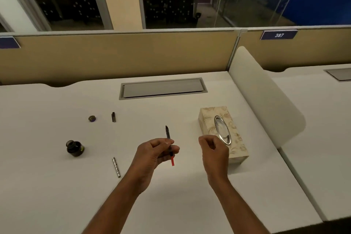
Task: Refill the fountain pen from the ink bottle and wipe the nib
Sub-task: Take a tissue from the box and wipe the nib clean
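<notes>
- My left hand (155, 150) grips the pen (168, 133) mid-body, fingers curled round it. The nib points to the far side and the red end pokes out on the near side.
- The pen is held above the desk (57, 186), centre, between the ink bottle (75, 148) on the left and the tissue box (209, 119) on the right.
- My right hand (214, 148) hovers just beside the tissue box with fingers curled in. I see nothing in it.
- Handling, my read: the pen is light, stiff and thin, and the nib is fragile and probably inky. I'd hold the body and keep off the tip.
- The ink bottle is open. It looks like glass, small and easy to tip, so I'd steady it before dipping.
- Count: one pen, one ink bottle, one bottle lid (92, 118), one black pen cap (113, 117), one silver barrel (116, 167), one tissue box.
- The lid and cap lie far left. The barrel lies near, left of my left hand.
</notes>
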`<state>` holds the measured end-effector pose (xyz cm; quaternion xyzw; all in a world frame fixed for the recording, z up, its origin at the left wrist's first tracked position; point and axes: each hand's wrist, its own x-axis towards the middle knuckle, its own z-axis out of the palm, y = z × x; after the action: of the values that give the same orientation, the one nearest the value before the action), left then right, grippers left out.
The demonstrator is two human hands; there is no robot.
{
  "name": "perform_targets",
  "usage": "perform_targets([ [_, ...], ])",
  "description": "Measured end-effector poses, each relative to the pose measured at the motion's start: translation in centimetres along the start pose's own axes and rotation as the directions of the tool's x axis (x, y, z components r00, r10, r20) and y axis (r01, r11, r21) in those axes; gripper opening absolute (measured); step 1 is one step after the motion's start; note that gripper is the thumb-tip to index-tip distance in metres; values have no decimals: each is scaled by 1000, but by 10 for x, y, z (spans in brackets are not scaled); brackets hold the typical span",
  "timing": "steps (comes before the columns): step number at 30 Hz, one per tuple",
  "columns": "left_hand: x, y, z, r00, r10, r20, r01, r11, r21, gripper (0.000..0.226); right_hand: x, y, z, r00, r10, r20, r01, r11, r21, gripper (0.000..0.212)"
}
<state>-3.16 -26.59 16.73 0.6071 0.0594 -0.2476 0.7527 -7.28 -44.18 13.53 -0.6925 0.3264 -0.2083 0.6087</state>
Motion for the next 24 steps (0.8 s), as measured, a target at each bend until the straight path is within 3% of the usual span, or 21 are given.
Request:
perform_targets([
  [4,14,-2,9,999,-5,34,6,1000,-16,22,30,23,-24,982,-96,-163,70,985,-161,9],
  [9,32,-13,31,1000,-1,23,2,1000,-30,19,72,43,-42,949,-251,-191,168,915,-366,10],
  [15,57,-39,71,999,-10,-50,7,998,-68,21,110,63,-49,940,-340,21,288,760,-583,29],
  [20,79,-59,103,996,-47,-81,36,991,-127,23,127,70,-55,912,-385,142,383,672,-634,27],
  [24,93,-69,122,993,-60,-97,44,986,-163,21,134,70,-60,914,-333,234,403,662,-632,28],
])
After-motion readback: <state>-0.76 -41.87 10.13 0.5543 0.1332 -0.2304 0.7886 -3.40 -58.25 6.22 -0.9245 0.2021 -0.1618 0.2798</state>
